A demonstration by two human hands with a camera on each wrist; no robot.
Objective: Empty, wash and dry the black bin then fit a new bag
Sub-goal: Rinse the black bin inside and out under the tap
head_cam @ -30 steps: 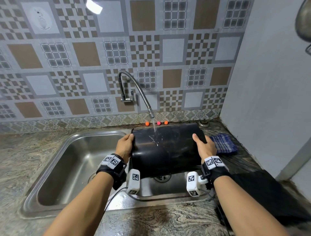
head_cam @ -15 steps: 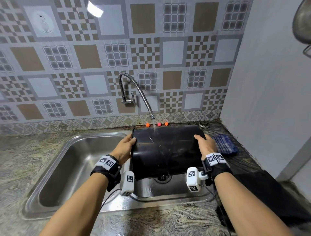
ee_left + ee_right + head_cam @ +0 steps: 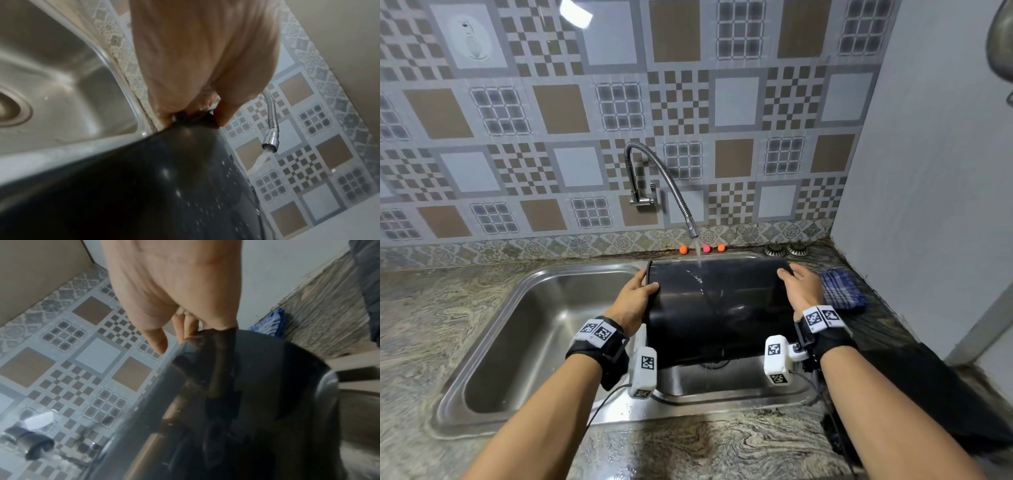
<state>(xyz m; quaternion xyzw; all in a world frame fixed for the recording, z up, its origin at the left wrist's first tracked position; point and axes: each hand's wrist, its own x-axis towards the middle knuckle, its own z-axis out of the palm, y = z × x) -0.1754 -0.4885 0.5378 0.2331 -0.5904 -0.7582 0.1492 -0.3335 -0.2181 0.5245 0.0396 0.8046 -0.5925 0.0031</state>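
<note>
The left hand (image 3: 635, 301) pinches the open rim of the black bin (image 3: 722, 308); the right hand (image 3: 801, 291) presses flat on its base. It lies sideways over the sink's (image 3: 524, 329) right end, under the tap (image 3: 692, 231). Turning it slowly would rinse all round.

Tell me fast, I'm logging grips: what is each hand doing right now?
Left hand: grips the rim of the black bin, thumb on top.
Right hand: open, fingers laid flat against the bin's other end.
</note>
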